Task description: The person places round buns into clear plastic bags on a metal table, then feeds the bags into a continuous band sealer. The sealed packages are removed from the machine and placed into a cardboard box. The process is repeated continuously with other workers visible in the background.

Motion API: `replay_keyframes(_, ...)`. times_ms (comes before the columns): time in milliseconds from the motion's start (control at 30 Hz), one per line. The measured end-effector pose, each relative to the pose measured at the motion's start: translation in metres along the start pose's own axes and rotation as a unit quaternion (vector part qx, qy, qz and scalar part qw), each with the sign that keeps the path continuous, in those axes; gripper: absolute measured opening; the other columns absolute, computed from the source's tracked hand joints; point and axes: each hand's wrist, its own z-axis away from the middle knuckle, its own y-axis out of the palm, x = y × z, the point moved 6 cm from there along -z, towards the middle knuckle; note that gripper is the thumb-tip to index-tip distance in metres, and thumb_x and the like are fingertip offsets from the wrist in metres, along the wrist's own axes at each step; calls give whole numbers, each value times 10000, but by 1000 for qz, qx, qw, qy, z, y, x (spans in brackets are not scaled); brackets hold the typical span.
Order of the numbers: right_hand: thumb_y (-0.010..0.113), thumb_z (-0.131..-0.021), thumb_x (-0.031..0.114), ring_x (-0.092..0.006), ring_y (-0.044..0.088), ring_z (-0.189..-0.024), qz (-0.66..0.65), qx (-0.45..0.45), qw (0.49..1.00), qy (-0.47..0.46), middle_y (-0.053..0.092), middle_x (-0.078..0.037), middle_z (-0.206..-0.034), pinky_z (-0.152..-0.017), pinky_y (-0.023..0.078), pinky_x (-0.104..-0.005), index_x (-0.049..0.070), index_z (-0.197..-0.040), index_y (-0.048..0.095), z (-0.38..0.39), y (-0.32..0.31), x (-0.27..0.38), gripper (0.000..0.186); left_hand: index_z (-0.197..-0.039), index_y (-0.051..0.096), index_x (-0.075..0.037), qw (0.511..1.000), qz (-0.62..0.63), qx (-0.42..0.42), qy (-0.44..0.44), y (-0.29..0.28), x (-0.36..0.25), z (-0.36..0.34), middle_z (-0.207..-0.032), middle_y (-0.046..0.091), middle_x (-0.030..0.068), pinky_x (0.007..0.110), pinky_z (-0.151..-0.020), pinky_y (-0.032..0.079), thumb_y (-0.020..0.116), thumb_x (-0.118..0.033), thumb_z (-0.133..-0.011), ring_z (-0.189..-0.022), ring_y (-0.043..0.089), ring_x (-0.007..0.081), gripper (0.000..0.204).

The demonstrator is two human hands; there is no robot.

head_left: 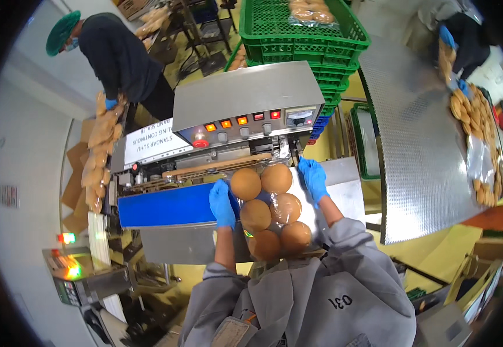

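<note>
A clear plastic bag of round brown buns (256, 215) lies in front of me, several buns set in two columns. Its upper end reaches the band sealer (245, 95), a steel box with lit orange and red switches. My left hand (222, 203), in a blue glove, is closed at the bag's upper left side, over the end of the blue conveyor belt (164, 206). At the bag's upper right corner, close to the sealer's inlet, my blue-gloved right hand (313, 178) pinches the film. Part of the grip on each side is hidden by the fingers.
Green crates (303, 43) stand stacked behind the sealer. A steel table (419, 156) on the right carries bagged buns (476, 118) and a co-worker's gloved hands. Another person in a green hair cover (63, 33) handles bagged bread at far left. A machine with lit lamps (78, 266) stands lower left.
</note>
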Motion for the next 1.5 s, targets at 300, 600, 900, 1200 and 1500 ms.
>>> replay_keyframes(300, 783, -720, 333, -210, 627, -894, 125, 91, 988, 23, 640, -138, -1046, -789, 505, -331, -16, -1182, 543, 176, 63, -48, 626, -1391, 299, -14, 994, -32, 64, -78, -88, 27, 76, -1348, 408, 110, 301, -997, 370, 585, -184, -914, -1192, 430, 186, 581)
replay_keyframes(600, 702, -812, 134, -143, 591, -951, -159, 262, 933, 190, 604, -62, -1102, -818, 497, -279, 12, -1260, 480, 201, 139, -55, 515, -1219, 500, -12, 971, 20, 156, -180, -136, -30, 59, -1089, 586, 63, 275, -821, 466, 625, -259, -888, -957, 561, 137, 432)
replay_keyframes(900, 701, -816, 116, -176, 626, -911, -92, 314, 907, 263, 636, -85, -1047, -790, 527, -307, 26, -1189, 546, 223, 214, -64, 415, -1140, 541, -43, 973, 26, 88, -209, -224, 2, 31, -1045, 593, 43, 265, -794, 457, 644, -315, -871, -925, 556, 118, 396)
replay_keyframes(1200, 702, -810, 131, -180, 633, -890, -101, 313, 905, 270, 646, -86, -1040, -776, 528, -310, 20, -1169, 559, 242, 279, -65, 403, -1099, 558, -15, 983, -20, 58, -171, -262, -48, 17, -1025, 589, 58, 285, -788, 466, 553, -367, -918, -904, 552, 127, 395)
replay_keyframes(1500, 701, -800, 122, -208, 631, -900, -101, 258, 921, 275, 637, -95, -1045, -768, 533, -346, 22, -1181, 546, 276, 342, -70, 424, -1221, 477, 21, 988, -73, 48, -127, -338, -19, -18, -1147, 572, 124, 314, -890, 436, 500, -366, -944, -1021, 545, 191, 477)
